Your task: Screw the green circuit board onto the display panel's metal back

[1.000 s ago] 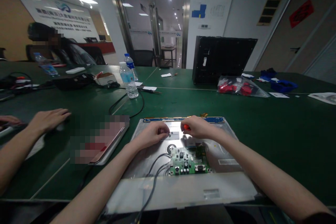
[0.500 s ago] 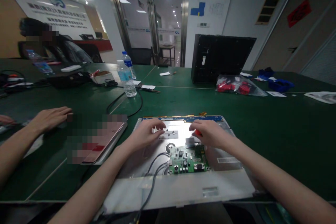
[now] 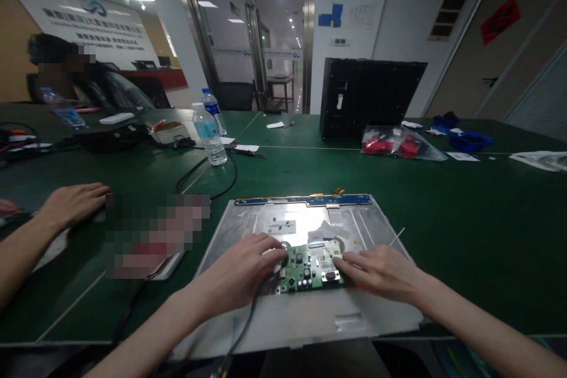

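A green circuit board (image 3: 305, 266) lies on the metal back of a display panel (image 3: 234, 224). My left hand (image 3: 248, 266) has its fingers closed at the board's left edge, beside the dark cable (image 3: 248, 325); the exact grip is partly hidden. At the right edge, the fingertips of my right hand (image 3: 383, 271) touch the board. A screwdriver is tucked in this hand: its thin shaft (image 3: 397, 237) sticks out beyond the knuckles and a bit of red handle shows underneath. Several small screws (image 3: 281, 224) sit on a pale strip above the board.
To the left are a pinkish blurred device (image 3: 163, 236) and another person's hand (image 3: 80, 201). Water bottles (image 3: 211, 139) stand farther back. A black monitor casing (image 3: 372, 100) and a bag of red parts (image 3: 394, 143) are at the back right of the green table (image 3: 465, 236).
Both hands have come down toward me from above the panel to the circuit board's two side edges. The screwdriver's shaft now shows beside my right hand.
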The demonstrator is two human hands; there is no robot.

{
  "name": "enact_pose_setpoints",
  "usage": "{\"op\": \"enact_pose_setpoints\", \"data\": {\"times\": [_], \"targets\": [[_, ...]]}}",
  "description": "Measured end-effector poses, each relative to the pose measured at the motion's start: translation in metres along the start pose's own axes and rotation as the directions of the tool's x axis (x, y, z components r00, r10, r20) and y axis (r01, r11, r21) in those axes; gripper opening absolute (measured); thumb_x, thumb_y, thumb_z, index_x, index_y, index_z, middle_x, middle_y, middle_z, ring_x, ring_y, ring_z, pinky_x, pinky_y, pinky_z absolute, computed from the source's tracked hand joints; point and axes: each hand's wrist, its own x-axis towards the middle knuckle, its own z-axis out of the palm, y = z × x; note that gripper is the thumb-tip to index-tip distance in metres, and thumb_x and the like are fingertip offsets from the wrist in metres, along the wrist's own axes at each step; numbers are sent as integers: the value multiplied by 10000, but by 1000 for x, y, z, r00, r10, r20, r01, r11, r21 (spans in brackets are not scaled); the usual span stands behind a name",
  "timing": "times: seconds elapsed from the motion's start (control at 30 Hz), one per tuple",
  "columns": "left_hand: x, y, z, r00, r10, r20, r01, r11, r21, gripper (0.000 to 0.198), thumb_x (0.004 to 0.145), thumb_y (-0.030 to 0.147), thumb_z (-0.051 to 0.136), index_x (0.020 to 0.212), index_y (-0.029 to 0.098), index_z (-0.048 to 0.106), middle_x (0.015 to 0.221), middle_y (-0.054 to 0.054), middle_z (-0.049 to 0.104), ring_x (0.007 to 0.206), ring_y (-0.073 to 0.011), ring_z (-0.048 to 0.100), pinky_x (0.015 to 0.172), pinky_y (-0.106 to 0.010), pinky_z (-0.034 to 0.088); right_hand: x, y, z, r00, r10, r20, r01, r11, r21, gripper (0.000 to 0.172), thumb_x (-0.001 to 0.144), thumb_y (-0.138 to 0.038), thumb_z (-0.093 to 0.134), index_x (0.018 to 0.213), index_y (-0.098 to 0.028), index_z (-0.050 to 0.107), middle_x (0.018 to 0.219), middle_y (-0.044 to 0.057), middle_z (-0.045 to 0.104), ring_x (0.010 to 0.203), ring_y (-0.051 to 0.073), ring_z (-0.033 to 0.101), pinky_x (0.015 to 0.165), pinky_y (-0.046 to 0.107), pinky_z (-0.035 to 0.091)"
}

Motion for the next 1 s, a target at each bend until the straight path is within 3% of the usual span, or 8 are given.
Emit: {"op": "enact_pose_setpoints", "data": {"times": [0.1,0.2,0.33,0.43,0.57,0.67,0.8,1.0], "targets": [[3,-6,4,1000,20,-16,-20,1000,-7,306,880,97,511,1134,214,636,1067,-73,675,931,-213,615,809,-331,488,3,5,1,993,114,-35,-109,986,123,273,917,-173,521,1176,-140,601,935,83,736,621,130,632,456,247,376],[4,-13,9,999,27,-33,-28,999,-19,285,862,121,549,1114,206,650,1024,-72,697,888,-219,628,768,-337,499,10,8,-2,965,257,-52,-235,937,257,229,867,-193,557,1068,-163,661,850,61,746,616,139,644,479,242,380],[4,-18,11,977,-101,-188,68,983,-172,213,931,168,477,992,191,679,881,-57,709,809,-186,641,728,-303,506,26,13,-8,903,419,-96,-339,831,441,179,868,-171,534,918,-174,705,781,49,752,656,148,676,569,251,435],[4,-18,10,963,-194,-187,139,952,-271,224,958,234,475,913,188,690,813,-37,706,772,-167,641,732,-287,508,34,17,-12,871,483,-86,-375,768,520,184,891,-176,531,918,-177,713,804,44,759,706,148,694,639,255,469],[2,-19,11,955,-232,-184,171,939,-299,191,931,214,506,964,188,692,838,-38,710,779,-169,644,719,-276,504,32,16,-12,907,410,-92,-346,853,391,208,917,-169,503,961,-177,706,805,56,750,653,141,665,566,247,427],[-1,-21,13,969,-167,-181,120,962,-247,247,913,139,484,1042,197,686,903,-52,703,824,-172,645,730,-277,503,21,10,-7,964,251,-89,-234,957,169,260,935,-174,467,1100,-171,668,857,81,750,628,153,646,504,261,382],[-3,-21,19,989,-72,-129,48,983,-175,244,936,161,497,1077,193,694,926,-77,685,821,-180,635,699,-275,504,4,-1,0,996,79,-32,-79,997,-9,295,948,-126,439,1195,-143,600,798,55,722,591,155,624,470,280,358],[-6,-22,21,994,-51,-94,35,986,-163,303,930,120,459,1135,184,673,1021,-108,675,894,-201,634,736,-301,527,-7,-9,-6,975,153,164,-160,987,32,429,858,-67,544,1272,-179,528,933,46,718,570,140,611,429,295,286]]}}
